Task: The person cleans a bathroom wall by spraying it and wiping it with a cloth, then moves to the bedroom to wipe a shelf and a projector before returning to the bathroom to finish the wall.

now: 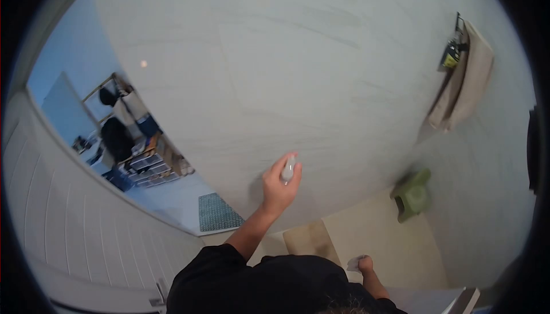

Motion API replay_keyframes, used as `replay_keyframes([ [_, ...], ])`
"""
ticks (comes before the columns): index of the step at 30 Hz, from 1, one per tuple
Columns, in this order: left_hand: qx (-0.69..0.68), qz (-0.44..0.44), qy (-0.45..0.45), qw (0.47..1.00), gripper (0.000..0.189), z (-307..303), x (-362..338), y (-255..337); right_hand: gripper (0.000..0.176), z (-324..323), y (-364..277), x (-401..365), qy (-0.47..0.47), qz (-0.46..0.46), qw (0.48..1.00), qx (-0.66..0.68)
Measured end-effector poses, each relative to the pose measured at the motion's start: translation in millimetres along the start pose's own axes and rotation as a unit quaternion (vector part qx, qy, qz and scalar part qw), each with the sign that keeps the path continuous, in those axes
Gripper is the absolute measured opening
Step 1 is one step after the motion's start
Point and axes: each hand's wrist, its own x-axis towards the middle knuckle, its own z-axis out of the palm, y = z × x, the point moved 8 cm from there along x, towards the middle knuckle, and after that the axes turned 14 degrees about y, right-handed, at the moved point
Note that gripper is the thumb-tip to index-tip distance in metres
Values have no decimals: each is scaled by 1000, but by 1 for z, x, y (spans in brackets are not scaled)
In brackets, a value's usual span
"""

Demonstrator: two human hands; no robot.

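My left hand (279, 191) is raised in front of the pale marbled wall (275, 85). Its fingers are wrapped round a small translucent bottle (289, 169), one fingertip near the top. Lower down, by my side, my right hand (365, 263) is closed on a pale, crumpled-looking cloth (354, 263), though its kind is hard to make out. My dark shirt hides part of the floor below.
A tan mat (312, 240) lies on the floor. A green stool (412, 196) stands in the corner, below a beige towel (467, 85) on a hook. At left, a white door (74, 211) opens onto a room with a shoe rack (150, 165) and patterned mat (217, 211).
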Motion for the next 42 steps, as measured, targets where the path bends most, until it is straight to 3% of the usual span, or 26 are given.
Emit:
replay_keyframes([
  [2,27,32,11,999,31,-10,11,18,32,-3,-38,15,-2,-51,999,-5],
  [4,-81,229,18,970,30,-45,10,93,33,5,-70,27,-19,-67,998,4],
  [5,-65,226,17,972,30,-49,10,89,33,10,-73,20,-33,-74,997,-2],
  [7,17,-98,102,990,31,-56,33,17,33,15,-105,2,-109,-118,982,-95],
  [8,29,-101,111,988,31,-70,31,20,33,23,-97,-5,-118,-127,979,-104],
  [10,53,14,140,989,31,-94,51,36,34,52,-113,-1,-146,-286,922,-217],
  [11,52,28,151,987,31,-101,69,40,33,42,-124,-7,-108,-232,956,-142],
  [13,41,94,174,979,34,-120,94,77,33,45,-126,-15,-168,-193,962,-91],
  [15,-29,-62,153,986,42,-111,139,71,33,44,-129,-15,-194,-211,947,-144],
  [17,-80,-109,127,983,46,-99,171,51,33,37,-129,-23,-207,-218,935,-188],
  [19,-103,-104,118,982,45,-84,186,44,33,25,-130,-14,-146,-165,964,-152],
  [23,-73,-65,103,990,38,-60,196,64,33,39,-107,12,-150,-219,947,-180],
  [25,-91,-62,105,988,35,-48,201,70,34,45,-87,26,-182,-188,951,-165],
  [30,-136,-76,83,984,29,-6,213,82,33,26,-71,15,-121,-99,976,-150],
  [32,-111,-56,-38,992,23,36,207,76,31,40,-60,16,-120,-150,970,-147],
  [36,-89,9,-86,992,23,81,177,86,31,5,-70,-11,-69,-91,986,-118],
  [38,-93,12,-59,994,27,82,173,81,31,2,-72,-18,-74,-96,984,-126],
  [40,-37,-18,6,999,19,58,178,63,31,1,-71,-22,-72,-85,987,-118],
  [42,-169,-175,146,959,15,-2,178,28,30,3,-71,-27,-71,-73,989,-107],
])
